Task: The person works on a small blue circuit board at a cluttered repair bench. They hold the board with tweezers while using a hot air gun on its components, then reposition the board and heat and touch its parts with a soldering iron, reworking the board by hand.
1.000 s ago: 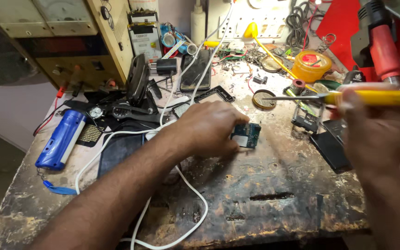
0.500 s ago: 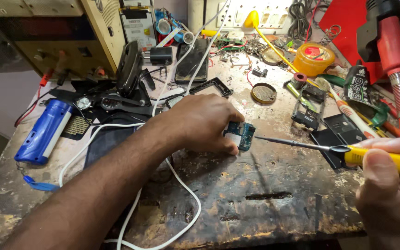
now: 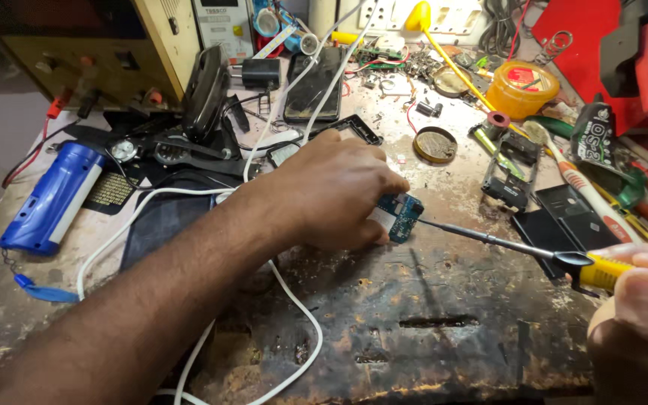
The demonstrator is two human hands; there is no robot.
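Blue circuit board [image 3: 400,215], seemingly small, pinned under left hand [image 3: 331,191]; right hand [image 3: 639,315] clasps yellow-handled screwdriver [image 3: 534,251].

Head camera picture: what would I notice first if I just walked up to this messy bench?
Probably the left hand in the middle, pinning a small blue-green circuit board to the worn, scorched wooden workbench. From the right, the right hand points a yellow-handled screwdriver with a thin dark metal shaft at the board's edge. A long white cable loops under the arm, and a blue cylindrical torch lies far left.
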